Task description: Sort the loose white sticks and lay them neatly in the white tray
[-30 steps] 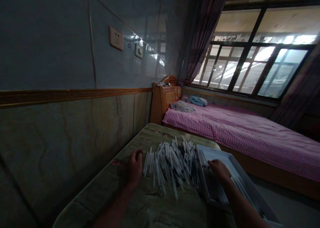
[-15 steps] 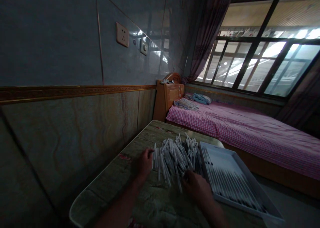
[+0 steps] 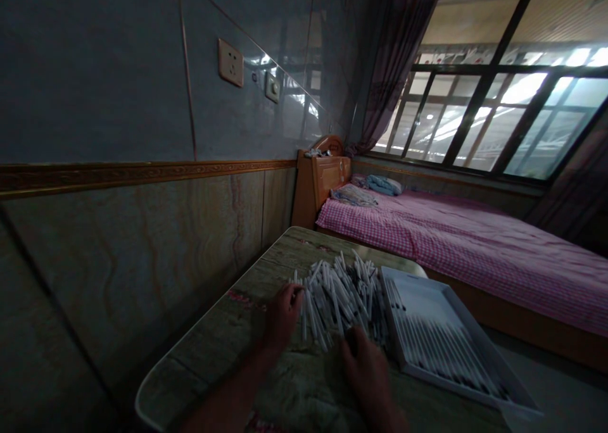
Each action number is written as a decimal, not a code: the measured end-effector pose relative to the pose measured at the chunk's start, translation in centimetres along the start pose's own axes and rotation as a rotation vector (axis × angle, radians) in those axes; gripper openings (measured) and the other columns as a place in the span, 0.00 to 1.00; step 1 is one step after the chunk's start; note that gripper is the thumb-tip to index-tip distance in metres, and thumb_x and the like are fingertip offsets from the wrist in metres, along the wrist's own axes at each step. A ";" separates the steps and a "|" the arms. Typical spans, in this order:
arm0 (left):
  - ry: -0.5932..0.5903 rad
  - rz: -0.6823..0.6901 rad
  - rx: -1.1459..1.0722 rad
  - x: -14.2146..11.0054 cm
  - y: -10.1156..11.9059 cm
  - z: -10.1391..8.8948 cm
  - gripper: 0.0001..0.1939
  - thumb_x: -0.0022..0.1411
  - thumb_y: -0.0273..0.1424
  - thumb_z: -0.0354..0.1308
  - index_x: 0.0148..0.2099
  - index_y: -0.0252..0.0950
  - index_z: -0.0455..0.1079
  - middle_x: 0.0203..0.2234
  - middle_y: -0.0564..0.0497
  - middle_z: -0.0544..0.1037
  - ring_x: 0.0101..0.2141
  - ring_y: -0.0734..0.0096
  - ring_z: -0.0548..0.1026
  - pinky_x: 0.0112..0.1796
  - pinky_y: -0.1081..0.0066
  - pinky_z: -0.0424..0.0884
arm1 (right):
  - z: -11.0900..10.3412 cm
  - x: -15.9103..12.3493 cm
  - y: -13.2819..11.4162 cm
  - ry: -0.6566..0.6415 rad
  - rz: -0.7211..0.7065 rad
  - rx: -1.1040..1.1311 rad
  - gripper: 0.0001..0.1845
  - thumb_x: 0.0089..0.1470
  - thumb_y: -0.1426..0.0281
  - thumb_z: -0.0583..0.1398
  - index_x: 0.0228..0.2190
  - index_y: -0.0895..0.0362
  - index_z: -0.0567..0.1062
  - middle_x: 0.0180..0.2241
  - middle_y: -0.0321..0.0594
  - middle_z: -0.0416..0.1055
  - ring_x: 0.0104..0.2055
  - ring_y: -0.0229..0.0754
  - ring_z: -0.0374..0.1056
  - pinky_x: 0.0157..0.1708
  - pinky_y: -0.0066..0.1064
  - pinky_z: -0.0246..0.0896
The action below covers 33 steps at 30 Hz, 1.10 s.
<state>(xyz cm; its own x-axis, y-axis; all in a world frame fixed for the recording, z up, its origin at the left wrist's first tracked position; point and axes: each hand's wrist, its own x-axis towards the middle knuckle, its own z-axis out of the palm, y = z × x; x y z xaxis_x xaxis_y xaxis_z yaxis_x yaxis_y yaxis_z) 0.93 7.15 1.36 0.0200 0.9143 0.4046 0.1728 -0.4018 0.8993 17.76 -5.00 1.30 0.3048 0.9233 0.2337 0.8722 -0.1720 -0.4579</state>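
Observation:
A loose heap of slim white pen-like sticks (image 3: 335, 294) lies on the table. At the heap's left edge is my left hand (image 3: 284, 309), its fingers curled and closed against the nearest sticks. My right hand (image 3: 365, 362) is closed at the front of the heap, fingertips close to the lower ends of some sticks. Dimness and blur hide what either hand grips. To the right of the heap, a shallow white tray (image 3: 468, 392) holds a row of similar sticks (image 3: 439, 347) with dark ends, lying side by side.
The marble-patterned table (image 3: 204, 363) has a rounded, pale edge. Its left side runs along a tiled wall (image 3: 190, 243). Beyond the table stands a bed with a pink checked sheet (image 3: 427, 224) and a wooden headboard (image 3: 327, 180).
My left hand has moved right, over the leftmost sticks. My right hand has shifted slightly left and down, now covering the near end of a stick that jutted out. The tray looks unchanged.

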 end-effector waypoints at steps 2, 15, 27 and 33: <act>-0.155 -0.030 -0.032 -0.8 0.9 0.4 0.11 0.59 0.36 0.53 0.37 0.39 0.75 0.31 0.50 0.78 0.34 0.64 0.74 0.38 0.70 0.66 | 0.6 -0.1 -0.1 0.066 -0.027 0.164 0.10 0.57 0.63 0.52 0.29 0.54 0.69 0.25 0.37 0.74 0.27 0.40 0.71 0.25 0.25 0.55; -0.192 -0.186 -0.205 -2.1 1.2 2.5 0.11 0.58 0.38 0.53 0.27 0.38 0.66 0.19 0.55 0.71 0.22 0.73 0.70 0.25 0.75 0.65 | 1.8 0.2 -0.5 0.035 -0.143 0.179 0.08 0.55 0.72 0.54 0.37 0.56 0.71 0.36 0.41 0.72 0.36 0.40 0.70 0.34 0.26 0.59; -0.088 -0.374 -0.370 -1.1 0.0 2.5 0.16 0.47 0.42 0.61 0.33 0.37 0.64 0.23 0.53 0.76 0.23 0.68 0.76 0.18 0.75 0.68 | 0.9 1.3 -1.9 -0.167 0.010 -0.293 0.13 0.58 0.77 0.49 0.37 0.58 0.73 0.38 0.46 0.73 0.35 0.44 0.72 0.27 0.29 0.56; -0.079 -0.405 -0.432 -0.9 -0.9 2.9 0.16 0.45 0.41 0.63 0.32 0.37 0.65 0.22 0.53 0.76 0.22 0.67 0.77 0.19 0.74 0.70 | 1.1 1.1 -1.0 -0.155 0.032 -0.352 0.15 0.57 0.80 0.48 0.37 0.59 0.72 0.37 0.47 0.74 0.35 0.45 0.74 0.26 0.29 0.56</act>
<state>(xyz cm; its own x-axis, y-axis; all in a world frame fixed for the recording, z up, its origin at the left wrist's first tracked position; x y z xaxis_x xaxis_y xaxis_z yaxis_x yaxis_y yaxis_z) 3.65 6.82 -0.33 0.1120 0.9936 0.0171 -0.2341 0.0097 0.9722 16.83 -3.39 1.09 0.2958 0.9519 0.0793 0.9494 -0.2838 -0.1343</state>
